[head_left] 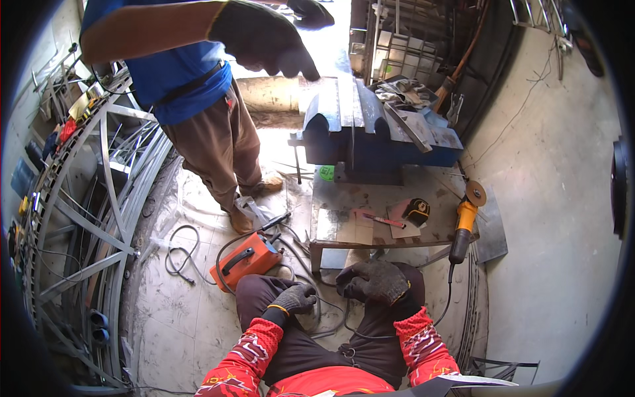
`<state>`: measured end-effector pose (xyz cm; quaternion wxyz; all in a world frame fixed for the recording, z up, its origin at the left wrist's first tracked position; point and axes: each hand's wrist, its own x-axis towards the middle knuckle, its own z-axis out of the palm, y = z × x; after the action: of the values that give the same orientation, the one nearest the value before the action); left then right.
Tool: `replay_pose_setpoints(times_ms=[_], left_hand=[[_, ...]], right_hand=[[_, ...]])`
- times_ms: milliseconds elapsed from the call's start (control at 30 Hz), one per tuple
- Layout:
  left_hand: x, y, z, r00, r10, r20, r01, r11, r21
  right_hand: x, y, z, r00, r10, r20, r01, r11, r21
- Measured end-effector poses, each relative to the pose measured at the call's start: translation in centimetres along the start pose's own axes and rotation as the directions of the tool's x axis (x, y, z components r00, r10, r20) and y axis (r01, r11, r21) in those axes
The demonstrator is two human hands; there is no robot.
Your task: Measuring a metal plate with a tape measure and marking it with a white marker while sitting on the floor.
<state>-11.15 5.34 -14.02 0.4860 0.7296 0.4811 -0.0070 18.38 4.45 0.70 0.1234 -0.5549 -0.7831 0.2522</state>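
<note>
I sit with both gloved hands on my legs. My left hand (294, 300), in a dark grey knit glove, lies on my left thigh with its fingers loosely bent and holding nothing visible. On my right knee rests my right hand (376, 281), its gloved fingers hanging apart and bare of any object. Just ahead is a low metal table (370, 241) with a tape measure (417, 210), a red pen (383, 220) and a cardboard piece (355, 228). An angle grinder (466, 218) leans at its right edge. Left of my knees sits an orange welding machine (246, 260).
Across the table, a co-worker in a blue shirt (175, 76) stands with a gloved hand (264, 41) near a large blue vise (354, 142). Metal frames (109, 178) line the left wall. Cables (178, 255) lie on the floor. A metal sheet (489, 231) leans at right.
</note>
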Motion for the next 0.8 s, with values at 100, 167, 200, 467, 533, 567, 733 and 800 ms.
replay_pose_setpoints(times_ms=[100,167,200,467,533,567,733,800], left_hand=[[0.22,-0.09,0.07,1.0,0.009,0.0,-0.009,1.0,0.004],[0.11,-0.16,0.08,1.0,0.0,0.0,0.0,1.0,0.003],[0.04,-0.19,0.11,1.0,-0.014,0.002,0.014,1.0,-0.005],[0.09,-0.34,0.23,1.0,-0.011,-0.004,0.011,1.0,-0.019],[0.12,-0.45,0.24,1.0,-0.004,0.002,0.004,0.999,-0.035],[0.13,-0.46,0.26,1.0,-0.003,0.003,0.003,0.999,-0.035],[0.19,-0.8,0.44,1.0,0.019,-0.022,-0.02,1.0,-0.024],[0.22,-0.87,0.42,1.0,0.017,-0.017,-0.018,0.999,-0.03]], right_hand=[[-0.07,0.57,0.41,1.0,-0.016,-0.02,0.016,1.0,0.013],[-0.02,0.3,0.22,1.0,-0.02,-0.019,0.021,1.0,0.012],[0.02,0.2,0.18,1.0,-0.024,-0.019,0.024,1.0,0.009],[0.03,0.14,0.11,0.998,-0.036,-0.042,0.037,0.999,0.002],[0.0,0.23,0.13,0.999,-0.037,-0.034,0.038,0.999,0.013],[-0.03,0.35,0.21,0.998,-0.046,-0.047,0.046,0.999,0.005],[0.1,0.34,0.31,0.999,-0.029,-0.029,0.029,1.0,-0.01],[0.07,0.37,0.34,0.998,-0.044,-0.041,0.043,0.999,-0.023]])
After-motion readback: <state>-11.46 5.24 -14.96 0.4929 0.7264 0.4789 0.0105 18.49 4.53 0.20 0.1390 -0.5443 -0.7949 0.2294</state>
